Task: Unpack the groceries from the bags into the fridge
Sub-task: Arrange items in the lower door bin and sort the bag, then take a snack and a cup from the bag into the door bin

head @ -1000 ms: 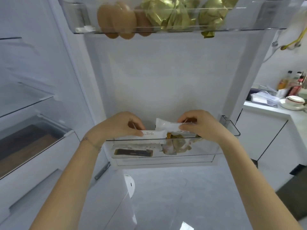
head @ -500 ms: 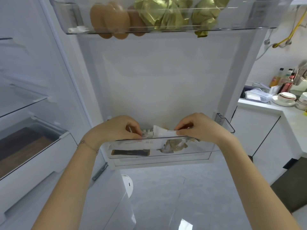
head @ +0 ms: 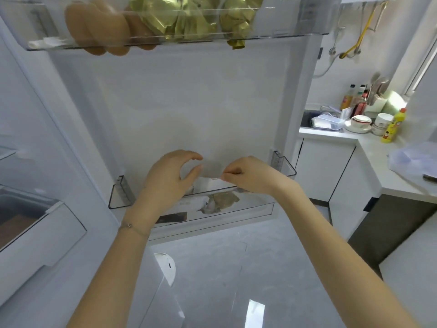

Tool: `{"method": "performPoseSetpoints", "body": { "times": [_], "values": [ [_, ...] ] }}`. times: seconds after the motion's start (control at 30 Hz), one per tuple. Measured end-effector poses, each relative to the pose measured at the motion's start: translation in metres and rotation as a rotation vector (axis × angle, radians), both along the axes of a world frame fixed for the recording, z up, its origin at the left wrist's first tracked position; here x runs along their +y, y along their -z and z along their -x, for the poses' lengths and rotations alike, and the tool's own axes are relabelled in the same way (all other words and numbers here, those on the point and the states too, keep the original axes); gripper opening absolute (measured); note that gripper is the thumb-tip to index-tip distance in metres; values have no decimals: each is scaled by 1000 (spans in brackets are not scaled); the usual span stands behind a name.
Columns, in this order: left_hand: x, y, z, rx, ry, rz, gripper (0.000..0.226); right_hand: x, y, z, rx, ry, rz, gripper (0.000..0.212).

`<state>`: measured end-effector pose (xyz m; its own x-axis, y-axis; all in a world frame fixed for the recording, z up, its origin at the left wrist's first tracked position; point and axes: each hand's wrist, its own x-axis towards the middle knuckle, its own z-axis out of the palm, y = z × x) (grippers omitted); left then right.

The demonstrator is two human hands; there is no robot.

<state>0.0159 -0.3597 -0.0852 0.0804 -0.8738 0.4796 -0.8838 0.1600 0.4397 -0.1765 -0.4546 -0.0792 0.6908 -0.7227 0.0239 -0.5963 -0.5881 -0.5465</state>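
- Left hand (head: 170,178): held over the front rim of the clear plastic lower door bin (head: 287,172); fingers and thumb curve in a loose C with a gap between them and grip nothing.
- Right hand (head: 250,174): thumb and forefinger pinch the upper edge of the white flat plastic packet (head: 216,183).
- White flat plastic packet: inside the lower door bin, top edge above the rim, just beside a clear pack with brownish contents (head: 224,200).
- Clear plastic upper door bin (head: 307,31): holds brown eggs (head: 99,27) and gold foil packs (head: 189,17).
- Yellow bottle (head: 393,126): upright on the white counter (head: 369,143), right of the door.
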Motion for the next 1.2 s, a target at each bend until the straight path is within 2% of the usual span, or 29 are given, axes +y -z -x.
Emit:
{"method": "performPoseSetpoints", "body": {
  "times": [0.1,0.23,0.43,0.7,0.93,1.2],
  "values": [
    [-5,4,13,-50,-3,21,33,6,-1,9,-62,64,113,27],
    [-15,5,34,-101,-26,-16,49,7,4,40,-164,187,413,41],
    [-38,2,95,-169,-38,59,54,-3,6,117,-170,270,526,51],
    [-95,1,253,-151,179,167,60,-36,17,274,39,473,518,62],
    [-153,26,398,-146,334,133,68,-55,32,422,159,656,453,68],
    [-229,52,533,-244,523,55,71,-79,60,555,238,911,350,69]
  ]
}}
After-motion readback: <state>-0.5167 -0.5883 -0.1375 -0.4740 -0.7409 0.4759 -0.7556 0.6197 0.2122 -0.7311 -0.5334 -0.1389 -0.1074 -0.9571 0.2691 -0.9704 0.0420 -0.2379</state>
